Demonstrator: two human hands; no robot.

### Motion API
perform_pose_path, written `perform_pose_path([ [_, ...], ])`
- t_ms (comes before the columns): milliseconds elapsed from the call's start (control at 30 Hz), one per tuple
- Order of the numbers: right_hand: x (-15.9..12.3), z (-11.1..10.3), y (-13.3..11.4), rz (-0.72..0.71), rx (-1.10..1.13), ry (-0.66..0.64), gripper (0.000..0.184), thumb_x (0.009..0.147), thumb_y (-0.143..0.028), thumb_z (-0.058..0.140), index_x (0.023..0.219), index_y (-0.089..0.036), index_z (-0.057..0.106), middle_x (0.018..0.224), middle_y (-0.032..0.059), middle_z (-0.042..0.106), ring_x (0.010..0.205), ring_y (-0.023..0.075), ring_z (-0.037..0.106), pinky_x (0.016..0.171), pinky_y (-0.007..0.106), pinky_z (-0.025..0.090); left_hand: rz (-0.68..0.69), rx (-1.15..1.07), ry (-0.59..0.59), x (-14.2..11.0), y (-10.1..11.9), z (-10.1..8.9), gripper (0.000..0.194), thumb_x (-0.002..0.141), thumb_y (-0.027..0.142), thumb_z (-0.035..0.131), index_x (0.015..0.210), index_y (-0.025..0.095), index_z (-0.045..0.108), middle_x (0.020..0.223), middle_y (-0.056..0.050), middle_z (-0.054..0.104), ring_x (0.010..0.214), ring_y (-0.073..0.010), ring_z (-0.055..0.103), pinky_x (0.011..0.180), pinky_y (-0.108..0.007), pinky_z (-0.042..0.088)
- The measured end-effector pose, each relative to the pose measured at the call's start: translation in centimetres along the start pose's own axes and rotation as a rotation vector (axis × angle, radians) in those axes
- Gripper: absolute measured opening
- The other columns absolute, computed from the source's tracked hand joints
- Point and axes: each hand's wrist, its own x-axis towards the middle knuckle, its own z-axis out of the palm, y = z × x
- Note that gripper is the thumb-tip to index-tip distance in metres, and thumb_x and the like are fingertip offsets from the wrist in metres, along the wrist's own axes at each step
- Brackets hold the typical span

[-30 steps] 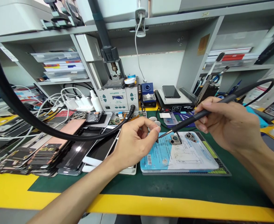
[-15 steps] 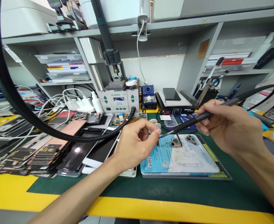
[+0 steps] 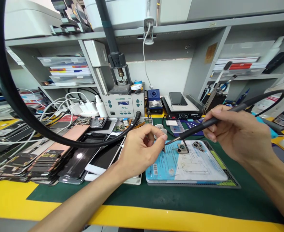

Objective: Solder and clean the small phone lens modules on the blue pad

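My right hand grips a black soldering iron like a pen, its cord looping off to the right. The iron's tip points left, close by the fingertips of my left hand. That hand is closed in a pinch on a small dark piece, mostly hidden by the fingers. Both hands are above a blue-and-white flat package. On it lie a small metal camera module with a dark strip and a second camera module farther right.
Stacked phone parts fill the left side. A black hose arcs across in front of a rework station. Behind the package are a blue iron stand and a hot plate with a phone on it. A green mat covers the bench.
Both hands keep nearly the same pose, with the iron's tip still beside the left fingertips. The view has shifted slightly.
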Motion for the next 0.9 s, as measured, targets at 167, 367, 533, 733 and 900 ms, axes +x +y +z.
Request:
perform_pose_path([
  [167, -0.01, 0.13, -0.03, 0.0, 0.0, -0.001, 0.015, 0.072, -0.022, 0.071, 0.058, -0.017, 0.071, 0.048, 0.003, 0.052, 0.041, 0.0136, 0.049, 0.036, 0.024, 0.038, 0.005, -0.008, -0.008, 0.03, 0.06, -0.01, 0.015, 0.089, 0.026, 0.066, 0.078, 0.016, 0.066, 0.062, 0.0, 0.061, 0.052, -0.01, 0.044, 0.048, -0.025, 0.036],
  [367, 0.04, 0.13, 0.01, 0.005, -0.012, -0.005, 0.015, 0.07, -0.023, 0.073, 0.057, -0.017, 0.07, 0.049, 0.0027, 0.051, 0.042, 0.0139, 0.049, 0.036, 0.024, 0.038, 0.015, -0.012, -0.003, 0.05, 0.12, 0.01, 0.015, 0.089, 0.027, 0.067, 0.078, 0.016, 0.066, 0.064, 0.0, 0.061, 0.052, -0.0095, 0.045, 0.048, -0.024, 0.036],
  [533, 0.05, 0.14, 0.07, 0.016, -0.033, -0.021, 0.015, 0.07, -0.026, 0.074, 0.057, -0.018, 0.07, 0.047, 0.0023, 0.051, 0.041, 0.0134, 0.048, 0.036, 0.023, 0.038, 0.008, -0.012, -0.005, -0.04, -0.04, -0.06, 0.015, 0.09, 0.028, 0.067, 0.079, 0.017, 0.066, 0.065, 0.0, 0.062, 0.053, -0.0099, 0.046, 0.048, -0.024, 0.036],
  [733, 0.04, 0.26, 0.02, 0.032, -0.033, -0.021, 0.019, 0.066, -0.029, 0.078, 0.056, -0.016, 0.069, 0.047, 0.0019, 0.051, 0.04, 0.0126, 0.049, 0.036, 0.023, 0.038, 0.0, -0.013, -0.006, 0.04, -0.06, 0.0, 0.016, 0.09, 0.029, 0.067, 0.079, 0.017, 0.066, 0.064, 0.0, 0.061, 0.052, -0.0102, 0.045, 0.049, -0.025, 0.036],
  [900, 0.01, 0.24, 0.11, 0.05, -0.036, -0.043, 0.022, 0.064, -0.032, 0.081, 0.056, -0.016, 0.07, 0.047, 0.0017, 0.05, 0.04, 0.0124, 0.049, 0.036, 0.022, 0.038, -0.01, -0.021, -0.008, 0.06, 0.03, 0.06, 0.017, 0.089, 0.03, 0.066, 0.08, 0.016, 0.066, 0.064, 0.0, 0.06, 0.053, -0.0102, 0.044, 0.049, -0.025, 0.035],
])
